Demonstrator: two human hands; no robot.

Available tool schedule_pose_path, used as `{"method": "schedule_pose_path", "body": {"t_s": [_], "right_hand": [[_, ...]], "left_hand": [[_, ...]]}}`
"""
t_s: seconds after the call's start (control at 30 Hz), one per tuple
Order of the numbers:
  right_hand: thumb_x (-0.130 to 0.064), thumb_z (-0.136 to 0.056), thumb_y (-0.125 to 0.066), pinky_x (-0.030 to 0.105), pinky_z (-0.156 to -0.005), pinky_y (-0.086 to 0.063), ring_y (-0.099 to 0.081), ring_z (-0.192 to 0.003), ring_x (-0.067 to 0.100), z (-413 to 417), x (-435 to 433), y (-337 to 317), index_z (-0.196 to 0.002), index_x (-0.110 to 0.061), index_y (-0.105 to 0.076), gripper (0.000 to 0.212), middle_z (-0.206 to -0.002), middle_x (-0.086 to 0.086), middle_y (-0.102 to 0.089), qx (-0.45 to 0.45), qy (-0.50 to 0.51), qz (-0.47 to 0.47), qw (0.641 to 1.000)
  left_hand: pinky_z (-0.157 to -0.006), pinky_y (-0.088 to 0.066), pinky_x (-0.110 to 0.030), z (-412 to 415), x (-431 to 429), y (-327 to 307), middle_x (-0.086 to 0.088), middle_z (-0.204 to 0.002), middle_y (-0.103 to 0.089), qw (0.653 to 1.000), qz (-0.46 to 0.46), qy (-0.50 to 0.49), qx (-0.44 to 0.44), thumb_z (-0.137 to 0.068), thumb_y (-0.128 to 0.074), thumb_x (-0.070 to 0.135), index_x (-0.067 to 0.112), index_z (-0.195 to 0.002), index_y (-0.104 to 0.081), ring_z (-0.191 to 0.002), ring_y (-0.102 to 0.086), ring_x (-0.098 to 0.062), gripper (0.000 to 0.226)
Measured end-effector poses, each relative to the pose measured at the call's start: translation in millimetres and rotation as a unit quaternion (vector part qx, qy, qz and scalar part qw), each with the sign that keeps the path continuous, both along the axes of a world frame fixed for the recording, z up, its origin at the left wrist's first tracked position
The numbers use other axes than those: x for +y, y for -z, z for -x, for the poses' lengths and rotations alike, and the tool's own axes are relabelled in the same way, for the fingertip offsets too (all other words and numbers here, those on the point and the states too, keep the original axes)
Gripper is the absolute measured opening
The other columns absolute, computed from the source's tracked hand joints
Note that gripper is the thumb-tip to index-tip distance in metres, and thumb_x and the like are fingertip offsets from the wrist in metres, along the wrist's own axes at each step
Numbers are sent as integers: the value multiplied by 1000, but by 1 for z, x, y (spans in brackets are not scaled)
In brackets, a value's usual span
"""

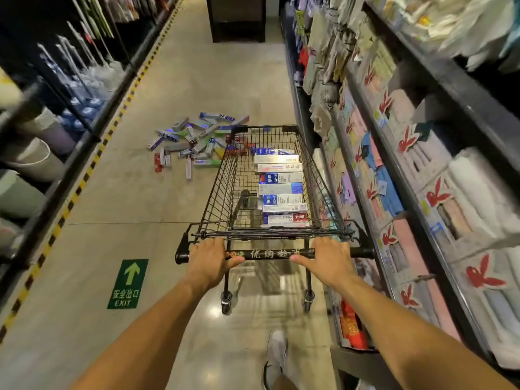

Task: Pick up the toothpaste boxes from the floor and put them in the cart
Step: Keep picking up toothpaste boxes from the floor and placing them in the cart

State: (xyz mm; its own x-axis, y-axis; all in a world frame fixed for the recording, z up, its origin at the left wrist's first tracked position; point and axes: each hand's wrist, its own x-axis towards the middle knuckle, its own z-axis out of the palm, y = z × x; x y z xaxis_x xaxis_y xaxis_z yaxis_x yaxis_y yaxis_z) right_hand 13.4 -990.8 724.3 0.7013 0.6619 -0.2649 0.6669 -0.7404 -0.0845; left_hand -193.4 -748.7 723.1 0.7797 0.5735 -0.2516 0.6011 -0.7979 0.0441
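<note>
- Both hands sit on the cart's push bar: my left hand (pixel 209 260) is wrapped over the bar near its left end, fingers curled round it, and my right hand (pixel 327 258) rests on the bar to the right of the printed label, fingers draped over and thumb pointing inward. Neither holds a box.
- Just ahead of my hands is the cart (pixel 216 192), a black wire basket. A neat row of toothpaste boxes (pixel 281 190) already lies stacked flat along its right side; the left half of the basket floor is bare mesh.
- Beyond the cart's far left corner, well ahead and to the left of my left hand, the loose pile of toothpaste boxes (pixel 194 139) lies scattered on the floor (pixel 126 192) — overlapping, pointing every way, some partly hidden behind the basket's front.
- Handling, as I judge it: light, stiff cardboard cartons, long and narrow, with smooth, probably slippery printed faces. I'd pinch each across its narrow width near the middle, or gather several side by side — squeezing hard could crush a thin wall.
- Next, I reckon, is to let go of the bar and reach down for the pile.
</note>
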Motion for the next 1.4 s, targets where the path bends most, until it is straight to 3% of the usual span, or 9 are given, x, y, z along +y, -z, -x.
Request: {"method": "schedule_pose_path", "body": {"t_s": [0.1,0.3,0.57,0.77,0.97,1.03,1.13,1.23,1.4], "right_hand": [[-102,-68,-12,47,-102,-35,-56,-104,21,-34,23,0,-104,-23,-57,98,-104,-3,-60,5,-4,5,1000],[-102,-69,-15,43,-90,-35,-54,-100,20,-86,52,1,-98,-26,-56,92,-98,-5,-59,-5,-2,3,1000],[-103,-67,-13,44,-93,-35,-51,-97,19,-126,78,1,-93,-27,-50,89,-93,-7,-52,10,12,2,1000],[-101,-68,-20,45,-96,-36,-53,-106,24,-138,89,-11,-97,-23,-51,89,-107,0,-61,29,21,16,999],[-100,-71,-30,50,-111,-33,-48,-128,30,-140,99,-32,-134,-16,-52,107,-136,8,-56,58,34,46,997],[-94,-77,-35,51,-117,-26,-45,-134,29,-146,108,-52,-143,-20,-46,100,-143,6,-53,49,20,4,999],[-86,-84,-40,48,-107,-35,-51,-124,27,-165,127,-103,-137,-26,-49,81,-136,3,-57,8,-16,-72,997],[-82,-86,-41,51,-110,-33,-49,-127,28,-183,154,-170,-143,-25,-46,80,-138,4,-56,-35,-34,-115,992],[-83,-87,-38,56,-119,-22,-48,-132,27,-197,199,-283,-145,-31,-45,79,-141,2,-56,-109,-72,-178,975]], "left_hand": [[-91,-41,-43,-37,22,-1,3,-99,-55,1000,0,-3,-1,-68,-13,93,24,-98,-45,-93,-49,-18,82],[-91,-41,-43,-88,53,-1,2,-99,-55,1000,19,-7,5,-77,-28,90,25,-95,-43,-92,-48,-18,69],[-91,-38,-42,-131,80,-7,-1,-104,-57,999,35,1,8,-76,-24,89,22,-101,-45,-101,-53,-22,75],[-88,-40,-46,-151,93,-15,-7,-112,-61,997,54,-1,50,-78,-29,90,18,-106,-48,-104,-55,-27,79],[-102,-42,-49,-163,96,-45,-10,-133,-54,994,96,28,48,-90,-37,76,17,-131,-44,-122,-50,-29,73],[-103,-43,-48,-173,102,-69,-8,-134,-56,997,73,39,12,-93,-36,71,20,-137,-43,-122,-52,-27,67],[-110,-38,-48,-192,111,-122,-7,-142,-52,998,30,54,-33,-98,-34,63,23,-145,-39,-129,-48,-26,62],[-113,-33,-49,-204,118,-188,-7,-145,-50,995,-20,58,-84,-98,-29,66,23,-147,-37,-134,-45,-27,65],[-108,-39,-50,-212,134,-292,-8,-142,-54,981,-98,35,-164,-95,-24,72,23,-147,-39,-127,-51,-28,72]]}}
